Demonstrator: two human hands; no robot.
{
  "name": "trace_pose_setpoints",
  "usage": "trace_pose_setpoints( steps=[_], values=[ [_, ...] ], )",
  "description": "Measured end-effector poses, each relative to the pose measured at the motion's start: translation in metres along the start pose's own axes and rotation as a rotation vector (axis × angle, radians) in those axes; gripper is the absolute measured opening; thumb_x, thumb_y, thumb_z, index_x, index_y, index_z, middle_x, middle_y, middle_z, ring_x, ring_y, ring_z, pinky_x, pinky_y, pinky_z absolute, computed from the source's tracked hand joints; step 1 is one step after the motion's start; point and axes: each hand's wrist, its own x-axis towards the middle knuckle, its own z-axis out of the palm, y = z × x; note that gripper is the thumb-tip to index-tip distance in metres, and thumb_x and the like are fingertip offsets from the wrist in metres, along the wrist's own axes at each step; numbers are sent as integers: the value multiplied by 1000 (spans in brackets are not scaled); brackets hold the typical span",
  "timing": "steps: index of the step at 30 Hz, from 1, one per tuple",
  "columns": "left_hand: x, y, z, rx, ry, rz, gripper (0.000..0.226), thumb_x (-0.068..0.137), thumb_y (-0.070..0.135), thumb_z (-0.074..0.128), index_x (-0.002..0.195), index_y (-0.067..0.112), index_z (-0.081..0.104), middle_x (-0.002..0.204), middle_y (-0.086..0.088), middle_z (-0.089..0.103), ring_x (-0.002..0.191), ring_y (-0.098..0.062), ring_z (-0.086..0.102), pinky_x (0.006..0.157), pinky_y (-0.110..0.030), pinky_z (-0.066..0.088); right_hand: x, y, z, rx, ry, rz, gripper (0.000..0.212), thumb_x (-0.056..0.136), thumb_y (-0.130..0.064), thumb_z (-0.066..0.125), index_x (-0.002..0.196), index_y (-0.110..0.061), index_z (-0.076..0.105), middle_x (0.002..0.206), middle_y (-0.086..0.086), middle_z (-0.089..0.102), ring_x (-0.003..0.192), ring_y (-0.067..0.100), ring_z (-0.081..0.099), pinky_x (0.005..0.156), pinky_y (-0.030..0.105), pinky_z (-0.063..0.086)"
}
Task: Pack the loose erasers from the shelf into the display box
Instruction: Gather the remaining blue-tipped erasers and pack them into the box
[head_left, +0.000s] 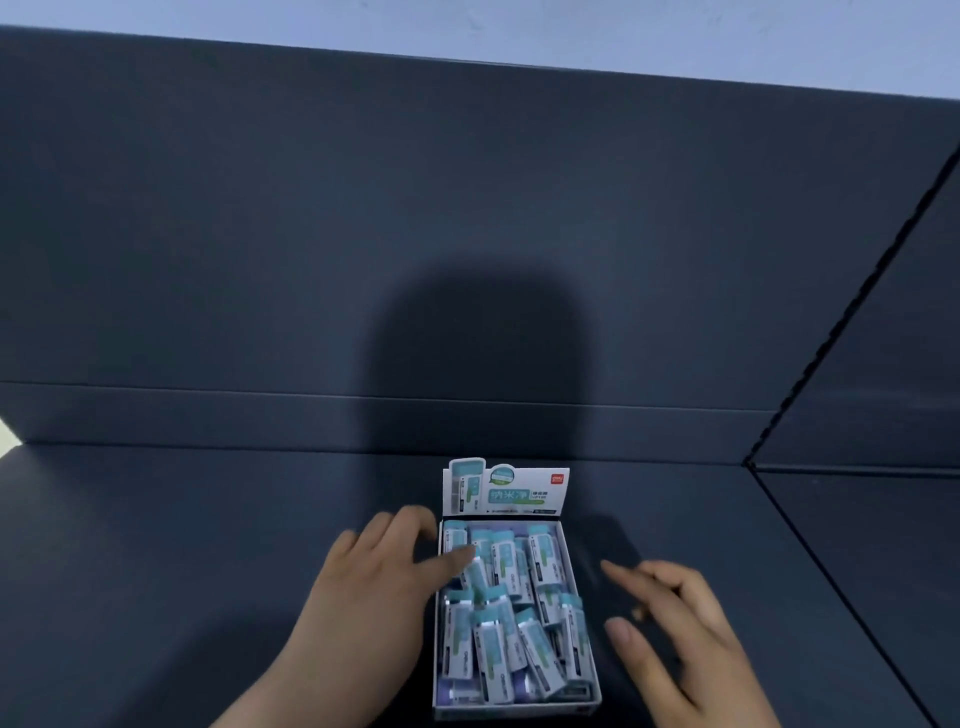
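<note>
The erasers (501, 618) are in the display box (514, 709), white-sleeved with teal ends, a loose jumble in two rough rows that fills the tray from back wall to front. Some lie straight, and several in the near row tilt across one another.

Left hand (374, 577) is right at the box's left wall. Its thumb (452, 561) stretches over the rim and lies on the erasers in the back-left corner. The fingers (410, 519) of that hand sit just outside the wall near the back corner, lightly bent, with nothing clasped in them. Whether they actually touch the cardboard I cannot tell.

Right hand (680, 629) is on the other side, near the box's right wall but apart from it. Its fingers are spread and relaxed, pointing towards the box, and it carries nothing. No eraser is in either hand.

The box's printed header card (511, 491) stands upright behind the tray, white and teal with a small red mark at its top right corner.

The box sits on the dark shelf (156, 545), towards its front edge. A dark back panel (363, 234) rises behind, with a broad shadow (478, 353) cast on it above the box. A side panel (883, 364) of the same colour closes the corner at the right.
</note>
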Motion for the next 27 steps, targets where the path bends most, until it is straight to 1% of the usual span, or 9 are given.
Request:
trace_pose_setpoints(
  steps=[3, 6, 12, 15, 16, 19, 22, 25, 27],
  values=[
    [-2, 4, 2, 0, -23, 64, 53, 48, 12, 65, 91, 42, 71, 83, 6, 57, 74, -15, 46, 59, -25, 28, -2, 0, 2, -32, -26, 17, 40, 81, -72, 36, 114, -56, 51, 106, -26, 42, 83, -7, 53, 76, -4, 34],
    [-3, 5, 10, 16, -31, 25, 68, 31, 10, 77, 92, 39, 72, 79, 4, 58, 66, -16, 52, 56, -25, 29, -2, -3, 8, -62, -93, 59, 38, 78, -77, 31, 110, -65, 46, 107, -28, 39, 89, -8, 50, 77, -3, 34],
    [-2, 3, 11, 85, 10, -53, 66, 28, 10, 72, 92, 26, 74, 79, -1, 58, 61, -20, 53, 49, -30, 41, 5, -17, 26, -136, -260, 68, 67, 69, -85, 8, 120, -53, 36, 107, -32, 31, 98, -8, 41, 78, 3, 35],
    [-1, 2, 11, 56, 28, -71, 65, 30, 12, 75, 94, 22, 74, 78, -2, 59, 58, -20, 56, 48, -30, 40, 16, -24, 34, -240, -339, 64, 88, 68, -84, -3, 125, -41, 48, 99, -23, 31, 99, -1, 37, 82, 13, 36],
    [-1, 3, 11, 37, 26, -60, 62, 35, 14, 70, 96, 23, 74, 77, -1, 59, 58, -19, 56, 48, -28, 39, 21, -28, 37, -300, -355, 53, 86, 70, -82, -1, 123, -40, 51, 98, -18, 32, 97, 3, 40, 81, 17, 39],
    [-5, 4, 16, -6, -3, -7, 58, 42, 18, 61, 97, 30, 72, 74, 7, 60, 58, -14, 58, 52, -24, 30, 33, -42, 47, -476, -361, -33, 47, 80, -64, 29, 96, -40, 66, 82, -13, 42, 74, 7, 53, 57, 19, 42],
    [-11, 2, 21, -55, -30, -5, 63, 35, 19, 68, 96, 33, 72, 75, 11, 64, 64, -10, 55, 55, -18, 25, 42, -48, 60, -619, -381, -50, 46, 77, -62, 31, 74, -37, 70, 78, -7, 52, 72, 12, 55, 56, 24, 44],
    [-15, 0, 21, -98, -8, -15, 57, 55, 19, 33, 102, 39, 60, 77, 14, 64, 73, -7, 43, 64, -10, 14, 50, -55, 67, -625, -485, -16, 69, 77, -67, 10, 103, -34, 65, 105, 0, 49, 101, 19, 47, 81, 36, 41],
    [-19, 0, 19, -81, 0, -40, 57, 55, 20, 27, 101, 39, 54, 77, 15, 65, 71, -5, 51, 66, -10, 15, 52, -54, 66, -622, -486, -24, 82, 79, -70, -5, 119, -33, 56, 112, 0, 43, 109, 19, 40, 88, 37, 36]
  ],
)
